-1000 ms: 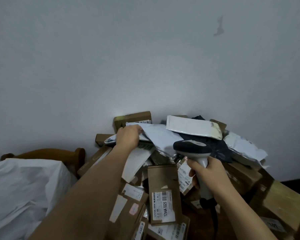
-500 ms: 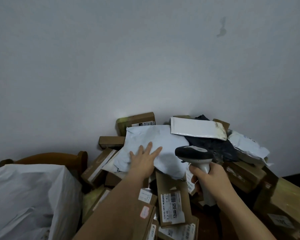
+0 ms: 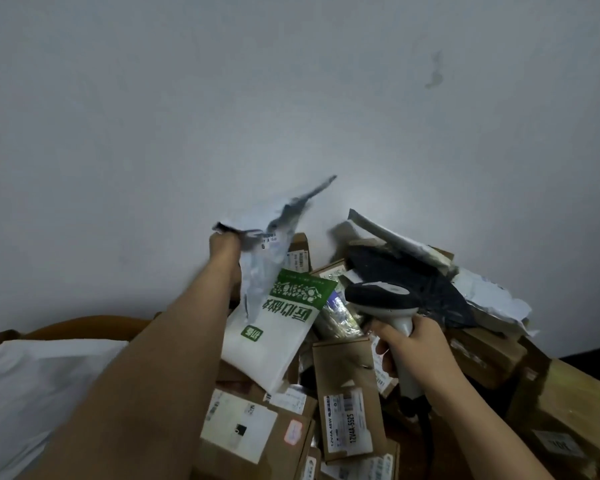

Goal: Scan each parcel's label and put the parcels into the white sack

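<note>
My left hand [image 3: 224,242] grips a pale grey mailer bag [image 3: 262,251] by its upper edge and holds it up above the parcel pile, blurred with motion. A label shows near its top. My right hand [image 3: 413,344] grips the handle of a black-and-white barcode scanner [image 3: 381,296], whose head points left toward the lifted bag. Under the bag lies a white pouch with a green printed panel [image 3: 281,327]. The white sack [image 3: 32,393] fills the lower left corner.
Brown cardboard boxes [image 3: 347,403] with barcode labels are heaped against the grey wall [image 3: 291,98], with a black bag [image 3: 413,282] and white mailers [image 3: 482,296] on top. A wooden chair back [image 3: 84,327] stands behind the sack. A large box [image 3: 565,407] sits at the right.
My left hand went from lying flat on the grey mailer to gripping it and lifting it up off the pile, uncovering the green-and-white pouch. The scanner hand stayed roughly in place.
</note>
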